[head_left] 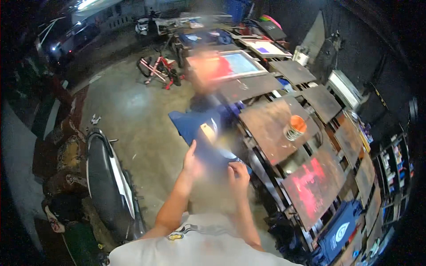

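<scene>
A navy-blue cloth garment with pale printing is spread between the 2 hands, over the floor and just left of the tabletop. The left hand has its grip closed on the garment's near left edge, thumb up; a blur hides part of its fingers. The right hand pinches the near right corner, fingertips together. Closest on the right is a row of flat brown boards forming the tabletop; 1 board carries an orange-and-white round bucket, and a nearer board is stained bright pink. Another navy cloth with a white round print lies at lower right. A black-and-white motorcycle stands left of the arms, and a pink bicycle farther off.
</scene>
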Available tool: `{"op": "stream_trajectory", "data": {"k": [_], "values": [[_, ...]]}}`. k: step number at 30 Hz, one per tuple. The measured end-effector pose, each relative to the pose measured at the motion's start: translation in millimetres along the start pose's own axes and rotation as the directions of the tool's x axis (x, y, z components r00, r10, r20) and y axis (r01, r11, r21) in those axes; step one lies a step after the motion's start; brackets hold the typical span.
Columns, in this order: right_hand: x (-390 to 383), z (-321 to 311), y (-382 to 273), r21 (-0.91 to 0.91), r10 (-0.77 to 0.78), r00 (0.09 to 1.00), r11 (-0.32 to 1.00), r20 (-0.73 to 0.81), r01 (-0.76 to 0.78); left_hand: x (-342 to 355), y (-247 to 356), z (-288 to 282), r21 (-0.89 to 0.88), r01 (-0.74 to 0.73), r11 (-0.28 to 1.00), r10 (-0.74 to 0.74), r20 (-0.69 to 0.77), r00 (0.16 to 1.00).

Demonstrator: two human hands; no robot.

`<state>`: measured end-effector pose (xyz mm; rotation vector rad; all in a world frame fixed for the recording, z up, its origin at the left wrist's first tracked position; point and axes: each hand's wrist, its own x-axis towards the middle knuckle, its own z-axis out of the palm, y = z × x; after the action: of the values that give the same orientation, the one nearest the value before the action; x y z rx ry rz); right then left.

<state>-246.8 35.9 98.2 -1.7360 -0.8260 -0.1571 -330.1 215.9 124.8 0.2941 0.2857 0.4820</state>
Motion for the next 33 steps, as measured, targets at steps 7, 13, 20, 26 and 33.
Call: {"op": "stream_trajectory", "data": {"k": [7,13,20,26,33], "values": [[23,82,31,0.116,0.247,0.945,0.954,0.214,-0.276,20,84,-52,-0.148,-0.139,0.979,0.167,0.202,0.965],[88,135,63,0.183,0.283,0.909,0.919,0.307,-0.348,57,123,-56,0.016,-0.27,0.963,0.267,0.093,0.959],[180,182,84,0.228,0.274,0.831,0.878,0.484,-0.421,116,159,-34,-0.047,-0.288,0.957,0.291,0.174,0.941],[221,213,117,0.19,0.304,0.669,0.807,0.678,-0.559,150,159,-47,0.017,-0.26,0.965,0.256,0.128,0.958],[263,271,122,0.57,0.32,0.703,0.42,0.635,-0.706,174,214,-91,0.16,-0.328,0.931,0.331,0.01,0.944]]}}
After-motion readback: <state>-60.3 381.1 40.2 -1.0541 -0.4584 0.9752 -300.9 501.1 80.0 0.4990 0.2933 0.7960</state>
